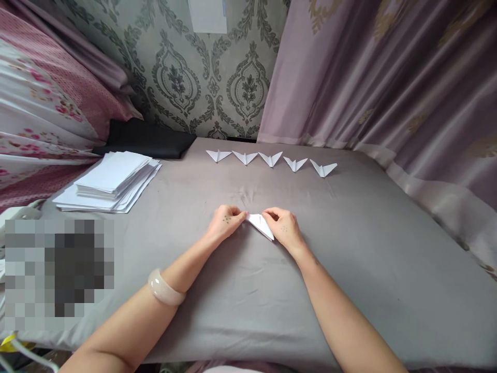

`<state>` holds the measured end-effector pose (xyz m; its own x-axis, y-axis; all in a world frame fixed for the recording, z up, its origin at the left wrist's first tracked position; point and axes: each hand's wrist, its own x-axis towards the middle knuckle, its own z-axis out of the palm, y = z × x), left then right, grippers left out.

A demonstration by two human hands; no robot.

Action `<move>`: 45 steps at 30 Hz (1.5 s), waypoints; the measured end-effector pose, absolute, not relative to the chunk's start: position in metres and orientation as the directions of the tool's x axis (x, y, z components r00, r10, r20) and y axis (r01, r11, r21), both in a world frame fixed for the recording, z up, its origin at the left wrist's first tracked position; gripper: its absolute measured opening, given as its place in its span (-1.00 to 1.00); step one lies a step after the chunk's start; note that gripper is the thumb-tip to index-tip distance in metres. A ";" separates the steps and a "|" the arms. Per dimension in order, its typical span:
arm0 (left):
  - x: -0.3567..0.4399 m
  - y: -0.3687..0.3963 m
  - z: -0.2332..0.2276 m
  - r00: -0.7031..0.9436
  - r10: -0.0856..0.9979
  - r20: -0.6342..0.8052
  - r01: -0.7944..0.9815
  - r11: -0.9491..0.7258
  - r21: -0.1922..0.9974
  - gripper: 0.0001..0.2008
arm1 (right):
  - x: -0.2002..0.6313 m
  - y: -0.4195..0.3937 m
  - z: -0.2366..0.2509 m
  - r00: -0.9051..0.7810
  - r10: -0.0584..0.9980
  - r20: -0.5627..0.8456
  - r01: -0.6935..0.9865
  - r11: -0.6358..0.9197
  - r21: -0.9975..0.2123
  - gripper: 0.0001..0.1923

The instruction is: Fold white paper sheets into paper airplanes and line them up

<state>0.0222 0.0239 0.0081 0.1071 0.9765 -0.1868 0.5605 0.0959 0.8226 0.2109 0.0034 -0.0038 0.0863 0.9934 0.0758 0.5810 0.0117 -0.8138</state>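
Left hand and right hand both pinching folded paper; 5 paper planes lined up beyond, paper stack far left.

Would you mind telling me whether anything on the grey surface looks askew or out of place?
Only the stack of white sheets at the left: it is fanned unevenly, edges not squared. The five folded paper planes sit in a neat row, and both hands press a sixth folded paper.
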 end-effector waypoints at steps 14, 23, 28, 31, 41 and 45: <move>0.023 0.030 -0.004 0.105 0.994 -0.009 0.724 -0.070 0.686 -0.86 | 0.211 0.006 -0.008 0.008 0.980 0.200 0.782 0.119 -0.612 -0.83; 0.023 0.030 -0.013 0.458 0.857 0.238 0.695 -0.512 0.505 -0.78 | 0.193 -0.012 0.007 -0.236 0.907 0.349 0.726 0.403 -0.557 -0.69; 0.019 0.027 -0.008 0.527 0.822 0.218 0.691 -0.563 0.453 -0.73 | 0.191 -0.018 0.007 -0.289 0.926 0.243 0.809 0.372 -0.454 -0.74; 0.014 0.023 -0.007 0.534 0.805 0.259 0.663 -0.588 0.464 -0.68 | 0.192 -0.017 0.005 -0.307 0.924 0.228 0.832 0.377 -0.408 -0.73; 0.010 0.018 -0.006 0.495 0.823 0.279 0.671 -0.566 0.479 -0.70 | 0.190 -0.017 0.009 -0.339 0.914 0.221 0.876 0.393 -0.281 -0.74; 0.011 0.019 -0.003 0.476 0.847 0.238 0.687 -0.527 0.500 -0.74 | 0.188 -0.016 0.009 -0.362 0.900 0.242 0.889 0.411 -0.200 -0.73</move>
<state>0.0106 0.0188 -0.0027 0.4761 0.8465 0.2383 0.6870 -0.5272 0.5002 0.1885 -0.0162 0.0094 -0.3618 0.9003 0.2420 0.8892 0.4113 -0.2005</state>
